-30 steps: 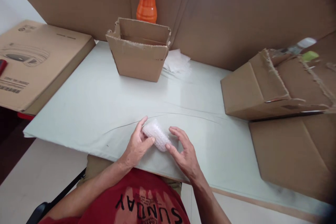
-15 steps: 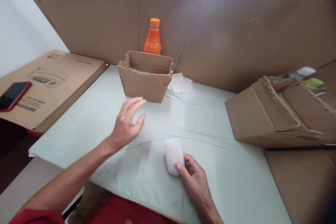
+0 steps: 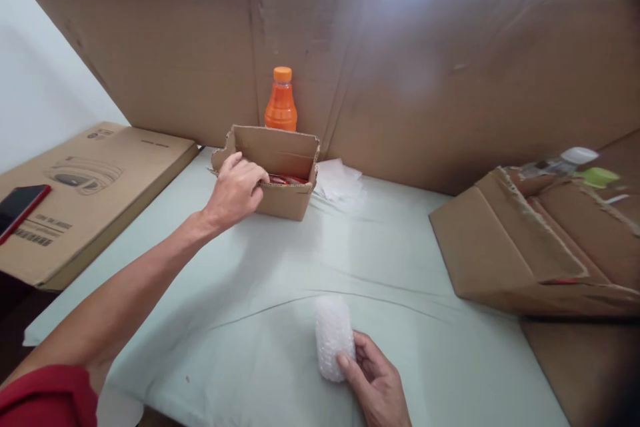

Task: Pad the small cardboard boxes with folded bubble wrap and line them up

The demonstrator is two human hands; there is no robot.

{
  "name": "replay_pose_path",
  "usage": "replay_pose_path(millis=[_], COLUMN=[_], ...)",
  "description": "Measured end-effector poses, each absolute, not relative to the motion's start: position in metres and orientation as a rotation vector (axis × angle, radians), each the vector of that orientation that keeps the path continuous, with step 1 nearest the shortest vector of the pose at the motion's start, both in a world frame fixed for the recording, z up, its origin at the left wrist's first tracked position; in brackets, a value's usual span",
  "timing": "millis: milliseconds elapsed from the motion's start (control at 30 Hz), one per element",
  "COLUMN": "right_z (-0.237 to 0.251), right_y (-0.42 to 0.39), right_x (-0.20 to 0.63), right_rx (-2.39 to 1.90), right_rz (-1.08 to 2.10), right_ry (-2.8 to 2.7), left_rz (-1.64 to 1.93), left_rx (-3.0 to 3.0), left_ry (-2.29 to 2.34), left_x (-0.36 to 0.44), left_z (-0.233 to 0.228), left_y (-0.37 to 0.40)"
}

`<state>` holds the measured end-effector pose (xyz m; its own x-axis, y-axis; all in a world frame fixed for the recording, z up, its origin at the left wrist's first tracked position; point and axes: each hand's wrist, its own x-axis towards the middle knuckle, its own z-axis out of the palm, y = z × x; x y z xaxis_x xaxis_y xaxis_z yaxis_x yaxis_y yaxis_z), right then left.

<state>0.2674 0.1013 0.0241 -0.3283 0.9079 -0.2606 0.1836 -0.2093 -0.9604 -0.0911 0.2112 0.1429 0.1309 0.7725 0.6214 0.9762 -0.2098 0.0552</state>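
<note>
My right hand [image 3: 376, 377] grips a small rounded packet of bubble wrap [image 3: 333, 340] by its right side, thumb on top. Whatever may be inside the wrap cannot be made out. At the small open cardboard box [image 3: 283, 203], my left hand [image 3: 237, 185] reaches over the front rim, with its fingertips hidden inside. Some red items [image 3: 287, 179] show in that box, too little of them to name. Beside the box, on its right, lie thin white sheets [image 3: 339, 181].
An orange drink bottle [image 3: 281, 107] stands behind the small box, against a tall cardboard wall [image 3: 425, 80]. At right is a larger cardboard box [image 3: 480, 247] holding a clear bottle. A phone [image 3: 23, 207] rests on a flat carton [image 3: 125, 180] at left. A pale cloth covers the table [image 3: 390, 247].
My left hand has moved forward from above the cloth to the small box, its fingers now over the rim. My right hand keeps its grip on the bubble wrap packet. The view has tilted up.
</note>
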Motion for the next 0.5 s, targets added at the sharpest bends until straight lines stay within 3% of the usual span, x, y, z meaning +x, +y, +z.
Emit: replay_pose_path(millis=[500], right_z=[0.028], right_y=[0.113], right_x=[0.278], right_rx=[-1.303], right_rz=[1.500], right_ry=[-1.378], left_rz=[-0.693], left_rx=[-2.506], left_ry=[-1.591], left_x=[-0.036], left_z=[0.184], left_y=[0.034])
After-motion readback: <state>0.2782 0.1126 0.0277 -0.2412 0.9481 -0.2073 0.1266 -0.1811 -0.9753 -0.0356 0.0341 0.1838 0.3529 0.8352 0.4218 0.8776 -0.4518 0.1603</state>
